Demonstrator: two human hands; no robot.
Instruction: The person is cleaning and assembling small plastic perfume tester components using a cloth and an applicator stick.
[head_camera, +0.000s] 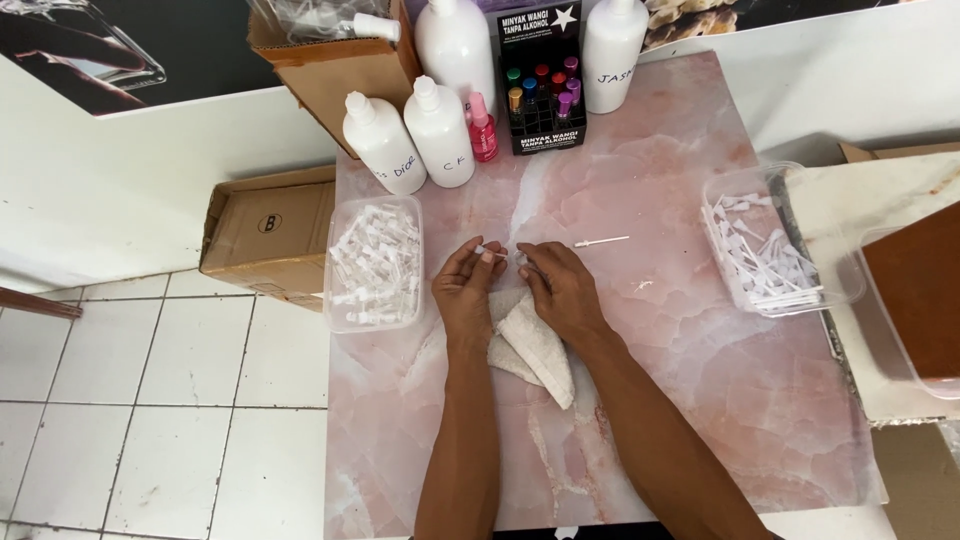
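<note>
Pink marble table (700, 400): white bottles (438, 130), two clear tubs (375, 262), white cloth (535, 345), loose sprayer tube (600, 241)

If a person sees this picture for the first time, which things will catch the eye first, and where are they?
At the middle of the pink marble table, the left hand and the right hand pinch small clear parts above a folded white cloth. Clear plastic tubs flank them: one of small clear pieces at the left, one of white sprayer tubes at the right. White bottles and a black display stand of coloured vials line the far edge.
</note>
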